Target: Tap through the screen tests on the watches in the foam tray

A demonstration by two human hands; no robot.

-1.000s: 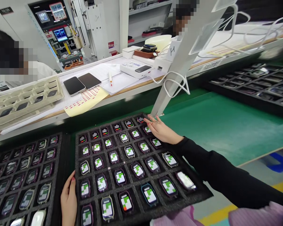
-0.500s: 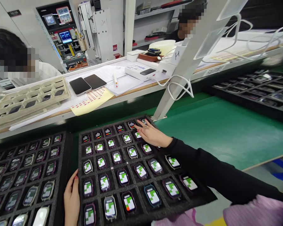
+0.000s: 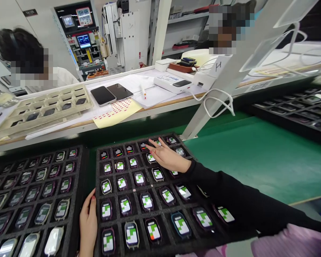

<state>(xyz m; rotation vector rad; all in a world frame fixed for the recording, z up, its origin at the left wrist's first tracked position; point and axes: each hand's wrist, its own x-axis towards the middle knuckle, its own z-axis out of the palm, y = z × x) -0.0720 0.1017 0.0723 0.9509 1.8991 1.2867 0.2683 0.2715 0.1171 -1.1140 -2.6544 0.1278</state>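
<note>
A black foam tray point(image 3: 135, 190) in front of me holds rows of smartwatches, one per compartment. Most screens show a green and white block pattern. At the left of the far row, several show dark screens with white text and a coloured bar, such as this smartwatch point(image 3: 119, 152). My right hand point(image 3: 168, 157) is over the far rows, fingers spread, with fingertips at a dark-screened smartwatch point(image 3: 143, 146) and its lit neighbour to the right; whether they touch cannot be made out. My left hand point(image 3: 88, 217) grips the tray's left edge, its lower fingers hidden.
A second watch tray point(image 3: 81, 178) lies to the left, another dark tray point(image 3: 291, 117) at far right on the green surface point(image 3: 256, 150). A slanted post point(image 3: 203, 107) with white cable rises behind. The shelf beyond bears two phones point(image 3: 103, 95) and a beige tray point(image 3: 50, 103). Two people sit across.
My right hand has shifted left along the far row by about one watch. The fifth watch there has gone from a dark screen to green and white. The whole view has swung slightly.
</note>
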